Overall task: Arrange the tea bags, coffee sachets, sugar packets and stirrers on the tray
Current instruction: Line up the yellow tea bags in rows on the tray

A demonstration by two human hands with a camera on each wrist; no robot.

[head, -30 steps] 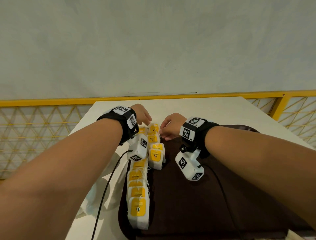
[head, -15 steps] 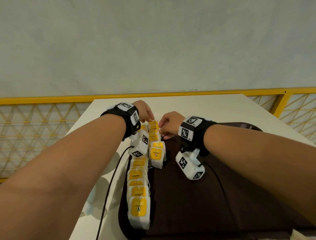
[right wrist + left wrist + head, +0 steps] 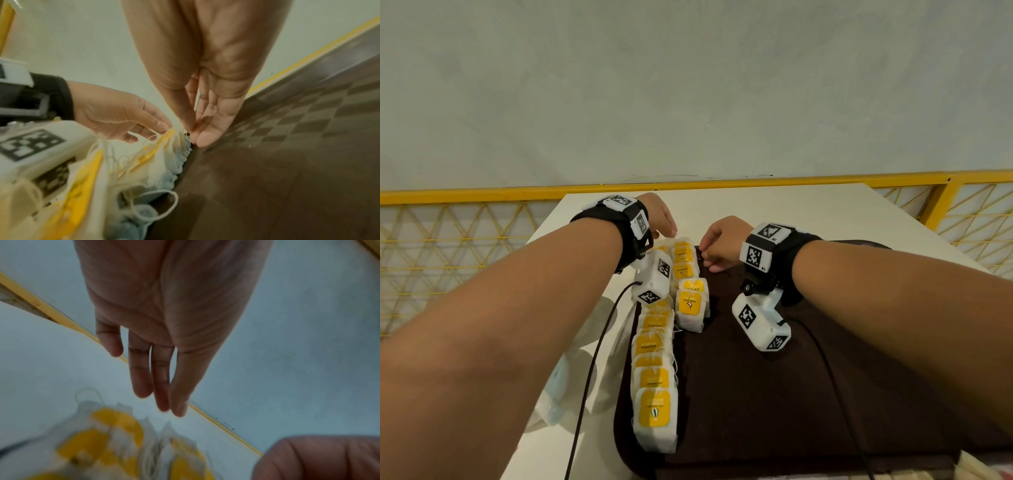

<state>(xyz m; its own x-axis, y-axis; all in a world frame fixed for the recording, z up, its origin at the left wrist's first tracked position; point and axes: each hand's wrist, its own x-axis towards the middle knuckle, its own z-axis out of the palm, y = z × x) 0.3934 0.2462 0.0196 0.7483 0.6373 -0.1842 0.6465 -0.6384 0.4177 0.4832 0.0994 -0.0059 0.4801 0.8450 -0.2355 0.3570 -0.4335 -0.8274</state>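
Observation:
A dark brown tray (image 3: 774, 394) lies on the white table. Two rows of white tea bags with yellow tags run along its left side, a long row (image 3: 654, 407) and a shorter one (image 3: 690, 303). My left hand (image 3: 661, 219) hovers at the far end of the rows. Its fingers (image 3: 141, 386) are straight, and their tips touch the tag and strings of the farthest tea bag (image 3: 164, 159). My right hand (image 3: 199, 138) points down just right of that bag, thumb and fingers together, tips on the tray's (image 3: 287, 162) edge. Neither hand clearly holds anything.
The table (image 3: 791, 212) ends at a yellow railing (image 3: 482, 195) with mesh, in front of a grey wall. A crumpled clear plastic bag (image 3: 554, 394) lies left of the tray. A black cable (image 3: 592, 370) hangs from my left wrist.
Both hands stay at the far end of the tea bag rows. Their fingertips have drawn slightly apart, and the view has shifted a little.

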